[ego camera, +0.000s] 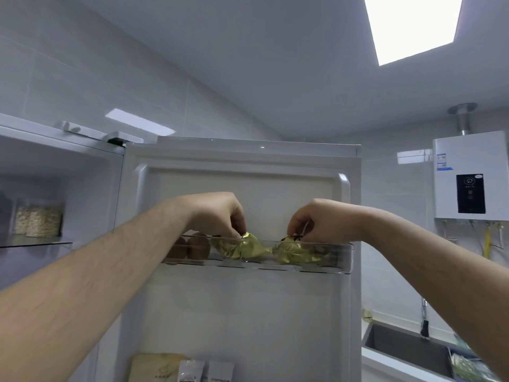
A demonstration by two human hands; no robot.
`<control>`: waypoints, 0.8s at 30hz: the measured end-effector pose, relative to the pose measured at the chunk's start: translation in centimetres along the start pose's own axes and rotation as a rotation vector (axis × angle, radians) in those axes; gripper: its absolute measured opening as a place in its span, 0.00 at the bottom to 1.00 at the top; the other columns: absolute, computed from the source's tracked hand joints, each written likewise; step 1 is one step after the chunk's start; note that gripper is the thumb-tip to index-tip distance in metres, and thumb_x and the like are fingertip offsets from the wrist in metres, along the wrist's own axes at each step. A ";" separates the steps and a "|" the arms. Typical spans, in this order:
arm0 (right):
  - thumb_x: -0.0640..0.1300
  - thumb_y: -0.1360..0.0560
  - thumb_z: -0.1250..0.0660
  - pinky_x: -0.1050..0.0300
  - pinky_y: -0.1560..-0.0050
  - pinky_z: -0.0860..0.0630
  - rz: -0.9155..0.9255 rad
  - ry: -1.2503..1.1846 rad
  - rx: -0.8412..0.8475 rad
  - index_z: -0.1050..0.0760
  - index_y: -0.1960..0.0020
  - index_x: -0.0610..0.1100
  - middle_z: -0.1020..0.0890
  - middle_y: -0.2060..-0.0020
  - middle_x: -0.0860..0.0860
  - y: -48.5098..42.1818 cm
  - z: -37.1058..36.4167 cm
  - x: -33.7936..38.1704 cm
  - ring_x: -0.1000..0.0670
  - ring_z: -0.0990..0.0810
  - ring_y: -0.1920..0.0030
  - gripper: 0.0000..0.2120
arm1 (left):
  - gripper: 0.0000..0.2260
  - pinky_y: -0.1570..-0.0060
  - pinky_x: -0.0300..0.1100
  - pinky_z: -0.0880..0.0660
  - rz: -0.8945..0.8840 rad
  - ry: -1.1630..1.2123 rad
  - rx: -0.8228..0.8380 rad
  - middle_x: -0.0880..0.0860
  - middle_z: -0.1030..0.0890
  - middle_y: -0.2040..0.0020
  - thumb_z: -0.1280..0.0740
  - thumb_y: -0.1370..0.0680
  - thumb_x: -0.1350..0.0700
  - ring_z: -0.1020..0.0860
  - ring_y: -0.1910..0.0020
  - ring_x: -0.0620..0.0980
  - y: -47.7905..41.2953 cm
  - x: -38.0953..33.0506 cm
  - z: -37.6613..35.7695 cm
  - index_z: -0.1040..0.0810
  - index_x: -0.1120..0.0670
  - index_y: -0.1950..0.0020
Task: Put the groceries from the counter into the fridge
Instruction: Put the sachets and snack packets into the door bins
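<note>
While brown eggs (192, 248) fill the clear plastic door tray's (343, 257) left end, its right end is bare. Both the left hand (217, 213) and right hand (322, 220) pinch crumpled gold foil packets (248, 248).

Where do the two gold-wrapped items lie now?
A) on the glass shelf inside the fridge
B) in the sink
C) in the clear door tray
C: the gold-wrapped items sit in the clear door tray, the left hand and right hand pinching them.
</note>
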State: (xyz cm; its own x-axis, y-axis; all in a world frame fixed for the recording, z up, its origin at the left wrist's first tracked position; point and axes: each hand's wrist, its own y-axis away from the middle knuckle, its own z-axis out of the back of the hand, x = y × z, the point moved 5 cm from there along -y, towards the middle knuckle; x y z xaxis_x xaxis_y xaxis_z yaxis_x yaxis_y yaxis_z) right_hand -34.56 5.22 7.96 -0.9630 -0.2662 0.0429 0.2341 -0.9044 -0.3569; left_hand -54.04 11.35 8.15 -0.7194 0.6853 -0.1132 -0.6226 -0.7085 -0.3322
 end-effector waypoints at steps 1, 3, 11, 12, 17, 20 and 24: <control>0.43 0.27 0.28 0.58 0.47 0.19 -0.005 -0.005 0.016 0.17 0.47 0.53 0.16 0.55 0.59 -0.1 -0.1 -0.1 0.57 0.18 0.53 0.10 | 0.05 0.62 0.38 0.24 -0.001 -0.004 0.008 0.44 0.15 0.60 0.27 0.27 0.55 0.18 0.62 0.43 0.0 0.1 0.0 0.14 0.49 0.52; 0.45 0.28 0.27 0.59 0.47 0.20 -0.021 -0.014 0.046 0.18 0.48 0.55 0.16 0.55 0.59 -0.4 -0.3 -0.4 0.57 0.18 0.53 0.10 | 0.06 0.61 0.37 0.24 0.005 0.006 0.039 0.42 0.15 0.61 0.26 0.27 0.55 0.19 0.62 0.41 0.2 0.1 0.1 0.14 0.49 0.52; 0.48 0.29 0.24 0.63 0.52 0.21 -0.045 -0.020 0.046 0.17 0.48 0.54 0.16 0.57 0.60 -1.3 -0.7 -1.0 0.58 0.19 0.56 0.10 | 0.05 0.74 0.29 0.32 0.025 0.012 0.082 0.40 0.19 0.70 0.24 0.29 0.58 0.25 0.73 0.36 0.4 -0.5 0.1 0.15 0.49 0.55; 0.48 0.29 0.24 0.64 0.52 0.22 -0.042 -0.015 0.045 0.18 0.48 0.54 0.16 0.57 0.59 -1.4 -0.8 -1.0 0.58 0.19 0.56 0.10 | 0.05 0.74 0.29 0.31 0.024 0.020 0.082 0.40 0.19 0.70 0.25 0.28 0.58 0.24 0.73 0.36 0.4 -0.4 0.0 0.16 0.49 0.55; 0.49 0.28 0.25 0.64 0.53 0.22 -0.048 0.022 0.051 0.19 0.48 0.53 0.17 0.56 0.58 -1.8 -1.0 -1.0 0.57 0.19 0.55 0.09 | 0.06 0.71 0.29 0.30 0.003 0.038 0.075 0.41 0.18 0.66 0.25 0.29 0.58 0.23 0.71 0.34 0.4 -0.2 -0.1 0.16 0.47 0.55; 0.48 0.28 0.25 0.68 0.58 0.27 -0.041 0.040 0.042 0.20 0.50 0.53 0.19 0.58 0.60 -2.0 -1.1 -0.9 0.58 0.21 0.57 0.08 | 0.07 0.73 0.27 0.32 -0.006 0.032 0.063 0.40 0.19 0.66 0.25 0.28 0.58 0.24 0.73 0.33 0.4 -0.4 -0.1 0.16 0.49 0.53; 0.49 0.28 0.25 0.65 0.53 0.23 -0.049 0.048 0.045 0.19 0.49 0.55 0.17 0.56 0.59 -2.0 -1.2 -1.0 0.56 0.19 0.55 0.08 | 0.08 0.77 0.27 0.34 -0.005 0.031 0.053 0.42 0.20 0.66 0.25 0.28 0.59 0.25 0.76 0.33 0.5 -0.5 -0.1 0.16 0.52 0.50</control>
State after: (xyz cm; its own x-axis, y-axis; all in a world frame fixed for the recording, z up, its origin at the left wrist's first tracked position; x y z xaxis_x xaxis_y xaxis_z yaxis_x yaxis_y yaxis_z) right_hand -34.18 7.68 7.54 -0.9784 -0.2064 0.0144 0.1916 -0.9303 -0.3127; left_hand -53.93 10.66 8.00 -0.7070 0.6931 -0.1405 -0.6423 -0.7124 -0.2827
